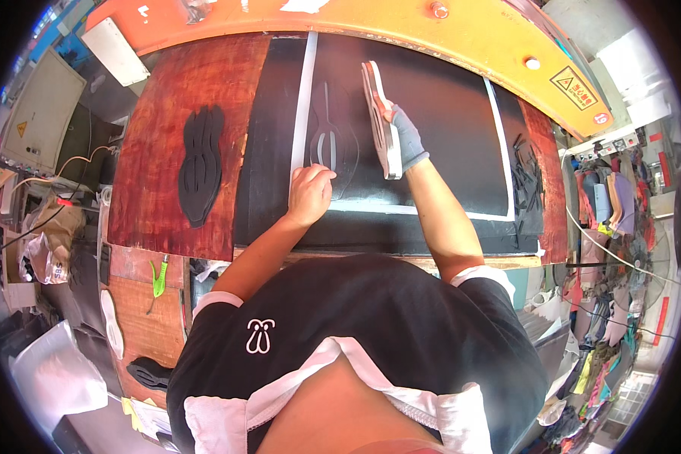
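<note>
My right hand, in a grey glove with bare wrist, grips a sole-shaped cutting die. The die has metal edges and reddish parts inside, and is tipped up on its side above a black sheet. To its left, a sole-shaped outline with pale slots is cut into the sheet. My bare left hand rests at the near end of that outline, fingers curled together. Whatever is between those fingertips is hidden.
A stack of black slotted sole pieces lies on the reddish board at left. Black scrap strips are heaped at right. An orange machine beam spans the far side. A green-handled tool lies at the near left.
</note>
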`<move>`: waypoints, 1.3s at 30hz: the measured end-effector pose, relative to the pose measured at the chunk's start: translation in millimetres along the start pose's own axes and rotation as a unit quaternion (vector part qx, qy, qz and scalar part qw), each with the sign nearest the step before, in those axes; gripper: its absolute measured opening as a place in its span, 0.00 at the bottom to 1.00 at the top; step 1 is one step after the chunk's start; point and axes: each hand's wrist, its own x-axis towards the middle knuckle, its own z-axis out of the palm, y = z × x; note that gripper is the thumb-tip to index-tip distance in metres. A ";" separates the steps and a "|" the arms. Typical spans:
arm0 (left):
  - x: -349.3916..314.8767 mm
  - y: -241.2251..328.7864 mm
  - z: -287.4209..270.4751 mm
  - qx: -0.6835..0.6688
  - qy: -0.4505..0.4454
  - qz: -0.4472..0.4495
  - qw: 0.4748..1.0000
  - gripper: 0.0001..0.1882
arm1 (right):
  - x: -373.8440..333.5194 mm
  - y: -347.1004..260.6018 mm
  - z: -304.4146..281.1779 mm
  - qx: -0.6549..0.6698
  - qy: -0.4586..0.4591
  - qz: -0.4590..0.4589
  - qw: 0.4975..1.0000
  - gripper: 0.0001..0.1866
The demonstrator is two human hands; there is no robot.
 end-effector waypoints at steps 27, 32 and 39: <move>-1.5 6.4 -1.9 0.169 0.006 -0.008 0.986 0.09 | -19.3 -0.9 -17.6 -0.609 0.178 -0.014 0.773 0.40; -8.8 22.5 5.6 0.100 -0.120 0.036 0.987 0.18 | -6.6 -13.7 0.4 -0.712 0.147 0.061 0.684 0.44; -20.8 20.5 11.7 0.063 -0.184 0.069 0.979 0.17 | -14.7 -1.9 -13.4 -0.679 0.152 -0.018 0.718 0.43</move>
